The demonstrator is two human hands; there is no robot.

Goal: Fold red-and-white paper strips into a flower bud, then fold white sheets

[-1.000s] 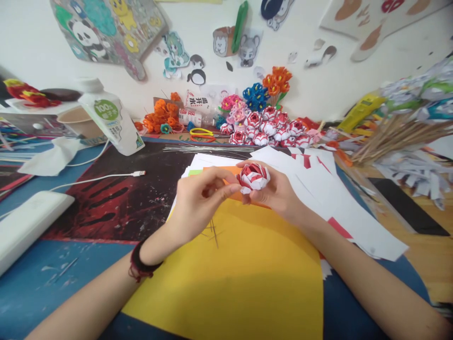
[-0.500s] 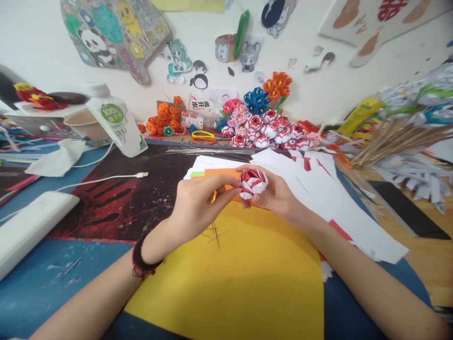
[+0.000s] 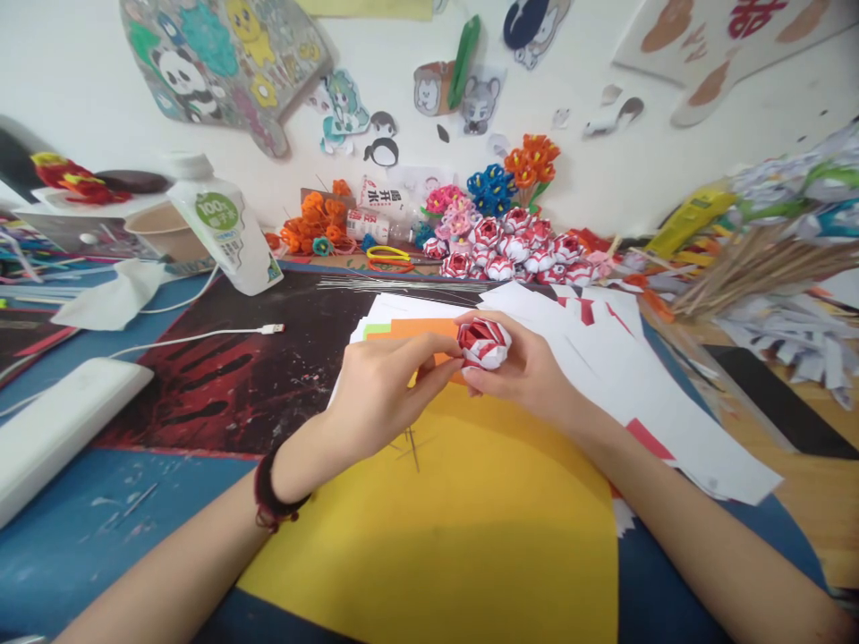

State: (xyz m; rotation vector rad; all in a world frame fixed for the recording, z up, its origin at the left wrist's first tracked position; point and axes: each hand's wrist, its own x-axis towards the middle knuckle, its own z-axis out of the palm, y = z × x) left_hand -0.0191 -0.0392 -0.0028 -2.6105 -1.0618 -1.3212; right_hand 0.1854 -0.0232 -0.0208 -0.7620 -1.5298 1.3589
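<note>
Left hand (image 3: 382,380): thumb and forefinger pinched together on the edge of one red-and-white flower (image 3: 486,344), exact contact too small to tell; right hand (image 3: 520,362): partly curled round the flower's other side, cradling it over the far part of the yellow sheet (image 3: 470,528). Step in hand, by judgement: adjusting the flower's folds, the next move calling for a light left pinch against a steady right hold. Outward: thin wires (image 3: 412,447) on the yellow sheet; orange sheet (image 3: 420,327) at its far edge; similar flowers (image 3: 530,255) heaped well beyond it on the bench (image 3: 80,528).
</note>
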